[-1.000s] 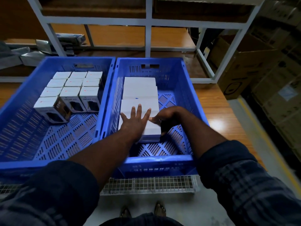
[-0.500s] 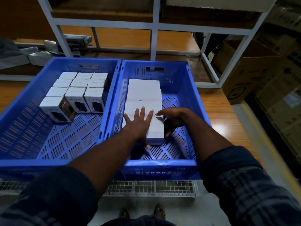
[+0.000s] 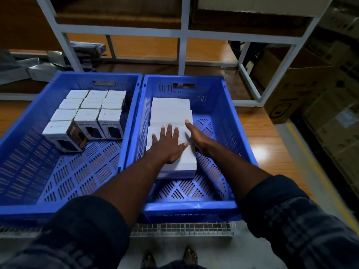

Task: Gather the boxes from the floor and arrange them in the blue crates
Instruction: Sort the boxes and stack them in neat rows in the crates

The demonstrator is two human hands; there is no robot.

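One white box (image 3: pixel 181 162) lies under left hand (image 3: pixel 167 145) fingers (image 3: pixel 170 131), beside right hand (image 3: pixel 199 137).

Dim warehouse light, w/ an overhead source leaving a pale glare patch on the wooden surface (image 3: pixel 260 150) at right. The white boxes (image 3: pixel 171 113) read brightest; the cardboard cartons (image 3: pixel 310 90) at far right sink into shadow. Wide-angle lens bows the rack frame (image 3: pixel 182 33) twd the edges. The sleeves (image 3: pixel 301 226) at bottom are soft and smeared; slight blur along the rt edge.
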